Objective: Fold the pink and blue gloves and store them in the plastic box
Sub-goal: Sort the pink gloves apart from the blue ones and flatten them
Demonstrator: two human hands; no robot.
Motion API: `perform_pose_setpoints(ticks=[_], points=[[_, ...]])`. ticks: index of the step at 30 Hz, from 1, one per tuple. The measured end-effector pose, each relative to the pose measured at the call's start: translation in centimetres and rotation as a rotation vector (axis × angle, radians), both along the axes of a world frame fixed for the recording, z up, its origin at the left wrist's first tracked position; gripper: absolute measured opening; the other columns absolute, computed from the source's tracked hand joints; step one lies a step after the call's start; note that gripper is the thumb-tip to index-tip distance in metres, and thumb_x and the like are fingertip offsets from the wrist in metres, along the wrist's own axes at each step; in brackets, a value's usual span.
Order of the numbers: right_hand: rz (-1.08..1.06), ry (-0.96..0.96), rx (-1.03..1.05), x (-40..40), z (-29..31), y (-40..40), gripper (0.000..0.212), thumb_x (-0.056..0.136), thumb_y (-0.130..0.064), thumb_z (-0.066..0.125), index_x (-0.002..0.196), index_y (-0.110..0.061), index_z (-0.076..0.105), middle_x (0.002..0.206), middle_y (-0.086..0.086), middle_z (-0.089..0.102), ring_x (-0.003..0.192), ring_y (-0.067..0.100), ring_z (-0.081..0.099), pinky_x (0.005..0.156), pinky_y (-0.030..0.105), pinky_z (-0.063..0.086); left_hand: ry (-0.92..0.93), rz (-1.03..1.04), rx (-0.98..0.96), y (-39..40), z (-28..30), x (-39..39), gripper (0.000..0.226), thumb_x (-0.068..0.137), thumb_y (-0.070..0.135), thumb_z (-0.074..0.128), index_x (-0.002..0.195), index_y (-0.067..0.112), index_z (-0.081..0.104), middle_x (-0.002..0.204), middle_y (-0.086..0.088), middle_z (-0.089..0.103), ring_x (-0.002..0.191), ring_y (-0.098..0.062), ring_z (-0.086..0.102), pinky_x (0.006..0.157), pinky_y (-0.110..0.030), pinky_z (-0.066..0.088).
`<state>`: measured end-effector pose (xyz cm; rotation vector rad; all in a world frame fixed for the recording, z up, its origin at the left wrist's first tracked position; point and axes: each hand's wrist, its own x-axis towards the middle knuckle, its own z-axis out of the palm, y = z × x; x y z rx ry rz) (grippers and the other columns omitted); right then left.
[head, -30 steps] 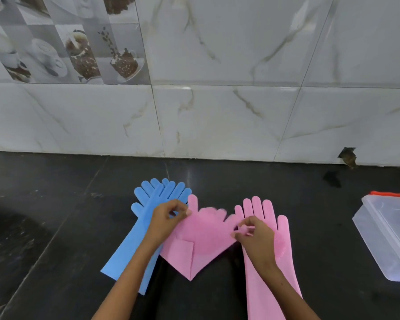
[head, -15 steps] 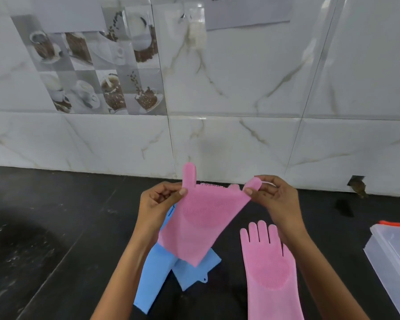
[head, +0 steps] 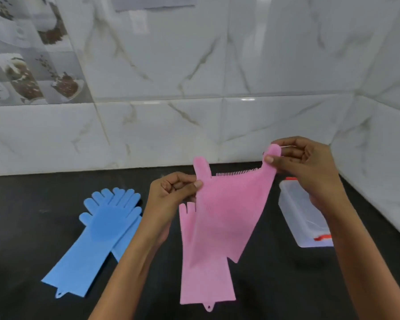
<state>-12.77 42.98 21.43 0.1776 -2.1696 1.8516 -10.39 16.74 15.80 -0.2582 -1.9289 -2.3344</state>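
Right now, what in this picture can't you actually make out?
- Head view: most of the flat pink glove on the counter, covered by the held pink glove.
- The second blue glove, mostly under the top one.
- The plastic box: its contents are blurred, and the right hand and forearm cover part of it.

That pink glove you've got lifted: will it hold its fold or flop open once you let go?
Probably floppy: the held pink glove drapes to a limp point between left hand and right hand. It looks rubbery, so the fold may spring open. Its bristled palm likely grips.
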Motion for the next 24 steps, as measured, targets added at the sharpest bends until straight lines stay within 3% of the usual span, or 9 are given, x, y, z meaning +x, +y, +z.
perform_pose_setpoints(ticks=[3,6,8,10,13,15,17,19,24], points=[[-0.067,-0.067,0.165,-2.1,-1.7,2.8,0.031,0.069,-0.005,0.080,0.097,-0.012,0.068,0.085,0.007,0.074,0.077,0.018,0.072,0.069,0.031,0.060,-0.113,-0.006,-0.007,3.5,-2.5,-1.3,0.004,0.078,0.008,0.073,0.082,0.010,0.074,0.074,-0.003,0.072,0.069,-0.010,0.066,0.063,-0.018,0.053],[-0.187,-0.146,0.400,-5.0,-5.8,3.9,0.034,0.070,-0.001,0.077,0.102,-0.005,0.066,0.092,0.011,0.071,0.083,0.021,0.068,0.076,0.033,0.058,-0.251,0.058,-0.053,6.6,-6.7,-3.1,0.009,0.081,-0.001,0.068,0.084,0.006,0.072,0.077,-0.006,0.071,0.074,-0.016,0.065,0.067,-0.022,0.055],[-0.203,-0.223,0.590,-6.2,-9.4,3.9,0.040,0.076,-0.001,0.072,0.114,-0.004,0.060,0.107,0.014,0.067,0.095,0.023,0.064,0.086,0.033,0.052,-0.346,0.135,-0.241,8.2,-9.8,-3.9,0.018,0.083,-0.007,0.062,0.097,0.001,0.070,0.095,-0.011,0.070,0.091,-0.024,0.064,0.086,-0.031,0.054],[-0.192,-0.317,0.802,-6.3,-13.3,3.8,0.044,0.084,-0.005,0.065,0.126,-0.008,0.051,0.123,0.014,0.060,0.110,0.026,0.059,0.095,0.035,0.047,-0.380,0.190,-0.529,9.4,-12.4,-3.8,0.032,0.085,-0.005,0.059,0.115,0.001,0.064,0.116,-0.013,0.066,0.105,-0.025,0.062,0.097,-0.029,0.047],[-0.175,-0.335,1.048,-3.7,-18.4,3.1,0.037,0.094,-0.020,0.054,0.130,-0.014,0.049,0.134,0.008,0.055,0.117,0.021,0.056,0.101,0.028,0.042,-0.163,-0.005,-0.908,10.7,-15.2,-2.4,0.041,0.089,0.006,0.059,0.130,0.008,0.054,0.134,-0.010,0.056,0.119,-0.025,0.055,0.107,-0.031,0.040],[-0.101,-0.410,0.955,-1.2,-21.0,2.3,0.040,0.093,-0.027,0.055,0.131,-0.017,0.048,0.137,0.004,0.052,0.123,0.019,0.052,0.107,0.026,0.035,0.028,-0.221,-1.271,11.2,-16.9,-1.8,0.051,0.093,0.018,0.055,0.141,0.016,0.041,0.153,-0.005,0.032,0.140,-0.024,0.032,0.118,-0.034,0.022],[-0.022,-0.458,0.957,0.9,-22.9,1.7,0.045,0.093,-0.032,0.054,0.135,-0.021,0.044,0.145,0.000,0.044,0.130,0.017,0.044,0.111,0.027,0.030,0.151,-0.374,-1.509,11.5,-18.1,-1.6,0.057,0.095,0.027,0.051,0.147,0.020,0.028,0.159,-0.005,0.012,0.147,-0.021,0.012,0.119,-0.036,0.009],[0.034,-0.475,1.040,2.5,-24.3,1.5,0.049,0.094,-0.037,0.050,0.139,-0.025,0.038,0.153,-0.005,0.031,0.136,0.013,0.036,0.113,0.027,0.026,0.168,-0.452,-1.556,11.7,-18.7,-1.4,0.058,0.097,0.029,0.046,0.149,0.019,0.022,0.160,-0.005,0.006,0.147,-0.019,0.008,0.120,-0.036,0.007],[0.128,-0.468,1.106,4.7,-25.3,2.7,0.056,0.097,-0.035,0.044,0.147,-0.029,0.021,0.159,-0.009,0.009,0.141,0.010,0.028,0.114,0.026,0.024,0.154,-0.497,-1.527,11.8,-19.6,-0.1,0.061,0.098,0.036,0.044,0.150,0.021,0.017,0.160,-0.002,0.004,0.147,-0.018,0.009,0.117,-0.034,0.019]])
